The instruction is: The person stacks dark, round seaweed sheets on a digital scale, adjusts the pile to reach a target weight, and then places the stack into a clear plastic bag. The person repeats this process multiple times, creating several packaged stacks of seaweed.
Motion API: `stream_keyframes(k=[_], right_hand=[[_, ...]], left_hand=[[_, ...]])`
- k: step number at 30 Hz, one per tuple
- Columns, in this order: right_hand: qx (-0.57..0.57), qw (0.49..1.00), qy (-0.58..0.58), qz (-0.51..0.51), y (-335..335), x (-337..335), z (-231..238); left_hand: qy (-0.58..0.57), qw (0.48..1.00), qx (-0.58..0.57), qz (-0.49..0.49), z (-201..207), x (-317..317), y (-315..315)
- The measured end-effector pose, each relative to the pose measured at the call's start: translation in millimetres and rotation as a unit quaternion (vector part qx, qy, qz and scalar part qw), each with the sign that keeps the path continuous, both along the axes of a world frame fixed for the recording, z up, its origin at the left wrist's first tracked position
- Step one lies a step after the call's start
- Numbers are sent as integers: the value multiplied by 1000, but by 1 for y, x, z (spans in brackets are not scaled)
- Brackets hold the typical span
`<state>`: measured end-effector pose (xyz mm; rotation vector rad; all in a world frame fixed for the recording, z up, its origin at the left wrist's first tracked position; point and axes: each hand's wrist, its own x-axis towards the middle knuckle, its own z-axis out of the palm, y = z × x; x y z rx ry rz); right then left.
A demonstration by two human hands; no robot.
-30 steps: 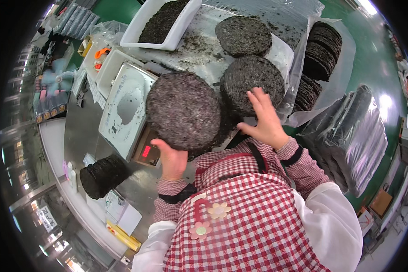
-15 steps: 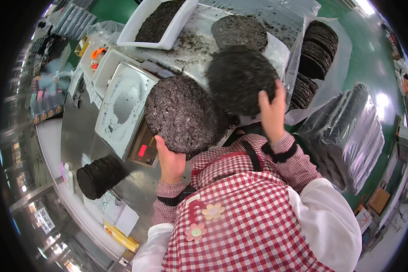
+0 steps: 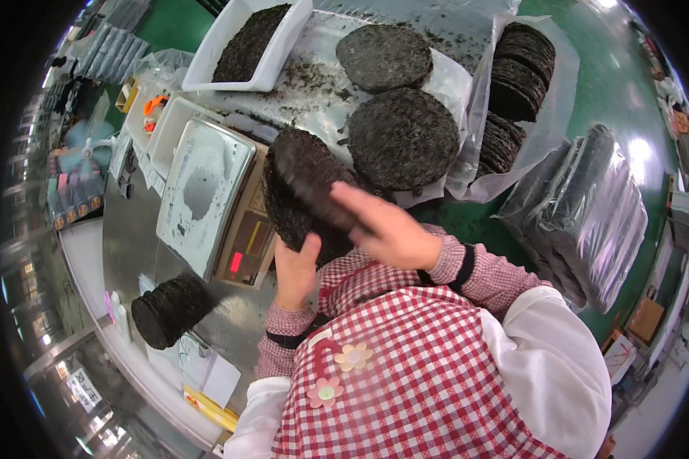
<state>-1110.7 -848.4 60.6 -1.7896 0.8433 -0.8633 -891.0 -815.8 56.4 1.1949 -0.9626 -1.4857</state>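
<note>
Close in front of my apron, my left hand (image 3: 295, 269) grips the near edge of a thick round dark cake of what looks like dried seaweed (image 3: 302, 172), which is tilted and appears bent or parted in layers. Against its right side lies my right hand (image 3: 390, 229), fingers stretched out flat and slightly blurred by motion. The cake's underside is hidden. Just beyond, a round seaweed cake (image 3: 404, 139) lies flat on the sheet-covered table, touching or nearly touching a second round cake (image 3: 383, 57) farther back.
Left of my hands is a scale (image 3: 207, 191) with a white tray and red display. Several seaweed rounds form a roll-like stack (image 3: 172, 310) at lower left. A white bin (image 3: 283, 57) holds loose seaweed. At right are a plastic bag (image 3: 566, 73) of rounds and wrapped dark bundles (image 3: 582, 222).
The round in my right hand has been put down on the table. My right hand has moved left onto the cake in my left hand, which has turned from face-on to tilted.
</note>
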Motion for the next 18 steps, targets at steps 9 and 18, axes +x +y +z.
stream_keyframes(k=[9, 18], right_hand=[[-176, 910, 355, -122, -22, -70, -22], [148, 913, 35, -380, -235, -179, -92]], left_hand=[[21, 968, 47, 244, 22, 7, -12], [-462, 789, -404, -38, 34, -50, -80]])
